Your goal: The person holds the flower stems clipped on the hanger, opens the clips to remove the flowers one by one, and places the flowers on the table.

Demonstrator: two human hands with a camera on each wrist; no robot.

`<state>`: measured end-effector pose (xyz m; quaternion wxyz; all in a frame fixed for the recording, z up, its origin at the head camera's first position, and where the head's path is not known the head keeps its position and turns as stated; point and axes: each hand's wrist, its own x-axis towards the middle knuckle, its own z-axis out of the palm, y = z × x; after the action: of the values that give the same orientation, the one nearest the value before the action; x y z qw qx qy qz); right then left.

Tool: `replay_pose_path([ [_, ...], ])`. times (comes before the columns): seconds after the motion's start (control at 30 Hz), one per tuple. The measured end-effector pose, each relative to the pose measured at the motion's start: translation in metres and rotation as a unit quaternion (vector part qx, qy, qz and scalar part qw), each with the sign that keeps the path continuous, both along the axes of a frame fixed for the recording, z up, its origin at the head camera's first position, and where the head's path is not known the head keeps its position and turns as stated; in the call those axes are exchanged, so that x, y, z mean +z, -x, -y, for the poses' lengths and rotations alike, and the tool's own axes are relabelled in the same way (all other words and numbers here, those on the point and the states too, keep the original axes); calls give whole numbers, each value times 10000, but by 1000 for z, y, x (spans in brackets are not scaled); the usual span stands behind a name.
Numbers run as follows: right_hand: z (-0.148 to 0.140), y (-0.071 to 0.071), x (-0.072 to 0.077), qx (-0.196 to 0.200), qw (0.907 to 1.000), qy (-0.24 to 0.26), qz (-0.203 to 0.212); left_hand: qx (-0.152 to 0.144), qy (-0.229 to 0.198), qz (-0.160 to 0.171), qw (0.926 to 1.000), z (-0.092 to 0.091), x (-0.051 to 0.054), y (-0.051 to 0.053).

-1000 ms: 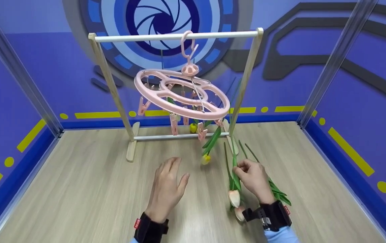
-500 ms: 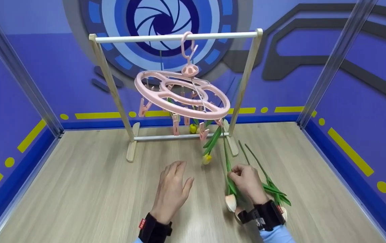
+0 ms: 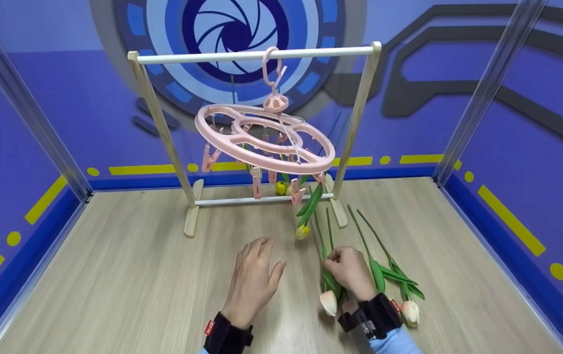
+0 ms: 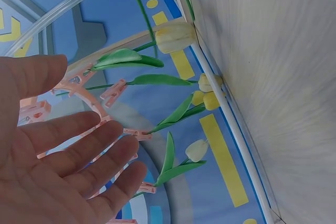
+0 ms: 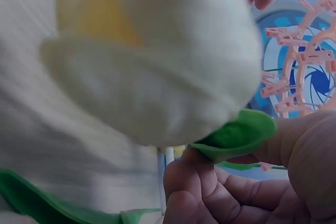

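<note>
My right hand (image 3: 352,270) pinches the green stem and leaves of a white-pink tulip (image 3: 328,303), whose flower points toward me. In the right wrist view that flower (image 5: 157,61) looms large beside the thumb and curled fingers. A second tulip lies partly under the right hand. My left hand (image 3: 253,280) hovers palm inward over the table with its fingers extended, holding nothing; the left wrist view shows its spread fingers (image 4: 79,156). Ahead, a pink round clip hanger (image 3: 261,157) hangs tilted, with a yellow tulip (image 3: 302,232) head down in one of its clips.
The hanger hooks over the white top bar (image 3: 188,58) of a wooden-legged stand on the table. Right of my right hand lie more tulips, one with a pale flower (image 3: 410,312). More clipped tulips (image 4: 197,150) hang behind, and blue-purple walls enclose the table.
My right hand has moved left and toward me with the tulip, away from the other tulips on the right. My left hand has shifted slightly right and nearer me.
</note>
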<state>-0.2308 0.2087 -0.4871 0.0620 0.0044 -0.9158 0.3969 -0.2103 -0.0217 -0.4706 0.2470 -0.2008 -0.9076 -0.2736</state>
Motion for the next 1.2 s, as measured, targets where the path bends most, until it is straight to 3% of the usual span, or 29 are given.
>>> replay_pose_path([
  [0.23, 5, 2, -5, 6, 9994, -232, 256, -7, 71, -71, 9999, 1, -1, 1],
  [0.83, 10, -1, -14, 371, 9980, -484, 167, 32, -1, 56, 10000, 3, 2, 1],
  [1.2, 17, -3, -15, 558, 9953, -517, 601, -14, -85, -58, 9999, 5, 2, 0],
])
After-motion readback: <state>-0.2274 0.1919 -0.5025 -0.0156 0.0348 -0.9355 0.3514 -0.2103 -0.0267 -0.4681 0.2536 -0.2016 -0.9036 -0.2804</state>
